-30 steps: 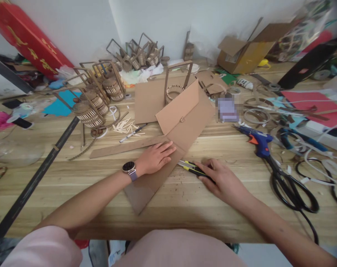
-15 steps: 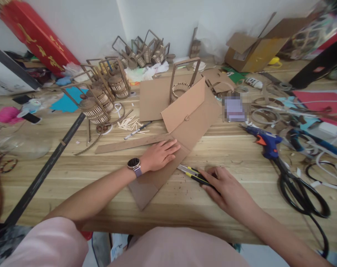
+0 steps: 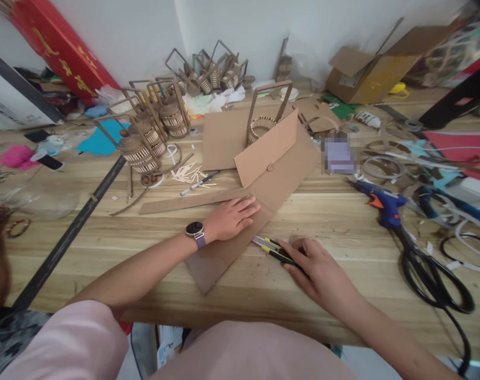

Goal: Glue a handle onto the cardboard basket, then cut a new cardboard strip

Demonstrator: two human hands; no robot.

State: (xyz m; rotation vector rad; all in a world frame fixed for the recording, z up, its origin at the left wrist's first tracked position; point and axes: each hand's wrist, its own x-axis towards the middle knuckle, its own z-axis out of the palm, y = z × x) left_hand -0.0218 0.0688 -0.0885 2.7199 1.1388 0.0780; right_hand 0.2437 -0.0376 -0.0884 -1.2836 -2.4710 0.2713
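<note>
My left hand [image 3: 232,218], a watch on its wrist, lies flat with fingers stretched out on a long folded sheet of brown cardboard [image 3: 275,179] that runs diagonally over the wooden table [image 3: 335,232]. My right hand [image 3: 317,264] is closed round a yellow and black utility knife [image 3: 272,248], whose blade tip meets the cardboard's right edge just below my left hand. A narrow cardboard strip [image 3: 188,201] lies to the left of my left hand's fingers.
Black scissors [image 3: 433,274] and a blue glue gun [image 3: 382,200] lie to the right. Wooden lantern frames [image 3: 145,142], small sticks and a pen [image 3: 198,183] sit at the back left. A black bar [image 3: 66,237] crosses the left side. An open cardboard box [image 3: 366,74] stands behind.
Both hands keep their hold and place on the cardboard and knife. The camera has shifted slightly, so everything appears a little further right.
</note>
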